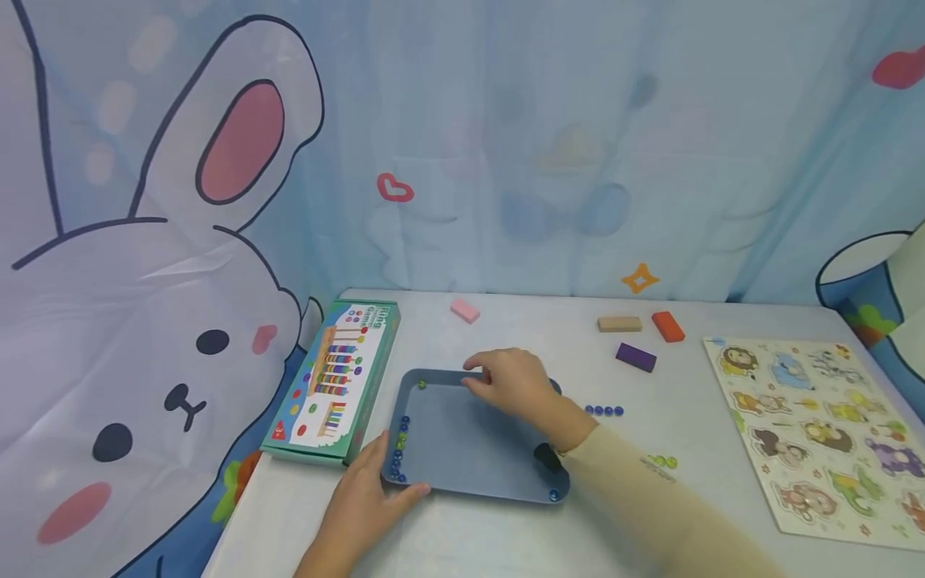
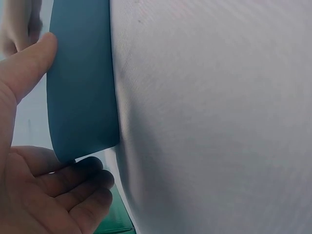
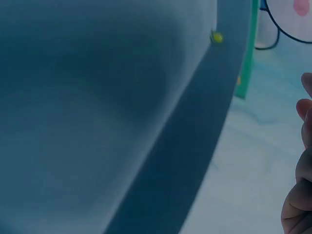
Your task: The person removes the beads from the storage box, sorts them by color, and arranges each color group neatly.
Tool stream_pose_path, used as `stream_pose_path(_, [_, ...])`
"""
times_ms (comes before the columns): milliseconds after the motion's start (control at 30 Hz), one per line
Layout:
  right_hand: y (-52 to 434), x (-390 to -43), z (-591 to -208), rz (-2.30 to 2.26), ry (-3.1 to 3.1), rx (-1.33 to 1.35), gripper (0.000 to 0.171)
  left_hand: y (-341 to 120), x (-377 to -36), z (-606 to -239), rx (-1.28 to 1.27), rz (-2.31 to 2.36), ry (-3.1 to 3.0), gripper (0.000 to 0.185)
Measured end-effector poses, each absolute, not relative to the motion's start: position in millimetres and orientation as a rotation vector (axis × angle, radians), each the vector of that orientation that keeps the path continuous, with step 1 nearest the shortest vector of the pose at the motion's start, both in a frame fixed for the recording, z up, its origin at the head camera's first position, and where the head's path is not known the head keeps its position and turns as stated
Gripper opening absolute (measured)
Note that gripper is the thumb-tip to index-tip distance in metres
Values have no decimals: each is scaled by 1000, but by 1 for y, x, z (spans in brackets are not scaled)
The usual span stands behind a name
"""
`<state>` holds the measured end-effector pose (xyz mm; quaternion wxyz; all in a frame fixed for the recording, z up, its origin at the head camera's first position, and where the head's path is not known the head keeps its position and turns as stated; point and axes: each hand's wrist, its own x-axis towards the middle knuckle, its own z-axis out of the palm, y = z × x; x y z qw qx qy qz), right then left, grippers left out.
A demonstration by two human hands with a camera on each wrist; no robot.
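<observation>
A blue-grey tray (image 1: 473, 437) lies on the table. My left hand (image 1: 367, 502) grips its near left corner, with the thumb (image 2: 31, 63) against the near rim and the fingers (image 2: 78, 190) round the corner. Above the far rim hovers my right hand (image 1: 515, 384), thumb and index finger bent with a gap between them. Nothing shows in that gap. Blue beads (image 1: 397, 466) and green beads (image 1: 401, 441) line the tray's left side. A lone green bead (image 1: 422, 385) sits in the far left corner, and a blue bead (image 1: 554, 494) in the near right corner.
A boxed ring game (image 1: 336, 377) lies left of the tray. Right of it are rows of blue beads (image 1: 604, 411) and green beads (image 1: 662, 461). Behind stand pink (image 1: 465, 311), tan (image 1: 619, 324), red (image 1: 668, 327) and purple (image 1: 636, 358) blocks. An animal puzzle board (image 1: 809, 425) lies far right.
</observation>
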<state>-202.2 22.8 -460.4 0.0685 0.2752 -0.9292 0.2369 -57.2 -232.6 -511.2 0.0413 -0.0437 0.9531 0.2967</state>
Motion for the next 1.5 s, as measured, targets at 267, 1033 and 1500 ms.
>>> stream_pose_path(267, [-38, -218, -482, 666, -2816, 848, 22, -226, -53, -492, -60, 963, 2932, 112])
stream_pose_path(1033, [-76, -230, -506, 519, -2931, 875, 10, -234, -57, -510, -90, 914, 2924, 117])
stream_pose_path(1500, [-68, -230, -499, 576, -2892, 890, 9, -234, -57, -508, -86, 916, 2929, 117])
